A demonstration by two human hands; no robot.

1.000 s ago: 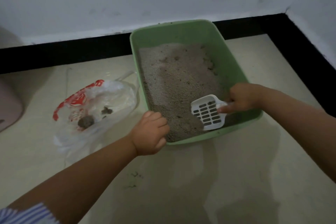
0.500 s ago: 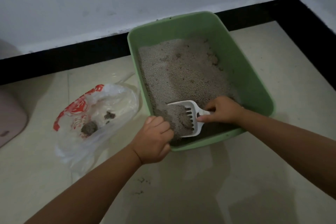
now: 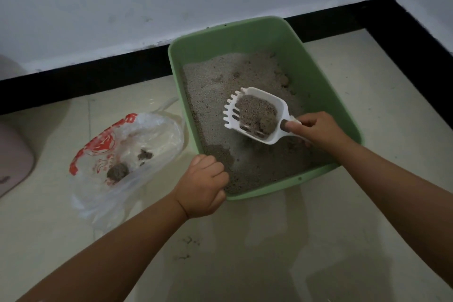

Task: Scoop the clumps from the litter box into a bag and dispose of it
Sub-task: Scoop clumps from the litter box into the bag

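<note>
A green litter box [image 3: 316,76] full of grey litter stands on the floor against the wall. My right hand [image 3: 318,130] grips the handle of a white slotted scoop [image 3: 259,115], held level above the litter and loaded with litter and a clump. My left hand [image 3: 203,186] is closed on the box's near left corner rim. Left of the box lies an open clear plastic bag [image 3: 127,154] with red print; two dark clumps [image 3: 117,171] sit inside it. More clumps [image 3: 284,79] show at the far right of the litter.
The floor is pale tile with a few spilled litter grains [image 3: 188,243] near my left forearm. A black skirting [image 3: 98,76] runs along the white wall and turns at the right corner. A pinkish object [image 3: 12,154] sits at the left edge.
The scoop went from slots-down over the litter, dug into the near end, and now has lifted up filled and moved farther into the box. My left hand stayed on the rim.
</note>
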